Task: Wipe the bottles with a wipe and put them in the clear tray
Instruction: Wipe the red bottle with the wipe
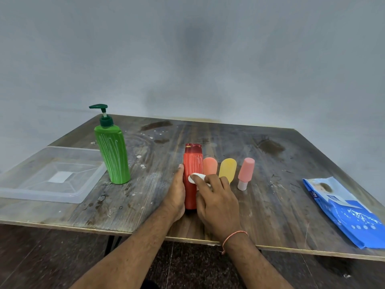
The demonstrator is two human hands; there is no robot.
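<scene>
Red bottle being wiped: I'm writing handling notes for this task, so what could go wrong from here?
1. The red bottle stands upright, tall and narrow; the right hand pressing the wipe could tip it if the left hand slackens.
2. The orange bottle, yellow bottle and pink bottle stand close beside it and could get knocked over.

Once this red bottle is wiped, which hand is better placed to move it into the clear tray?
Probably the left hand: it already steadies the red bottle on the clear tray's side, while the right hand holds the wipe.
</scene>
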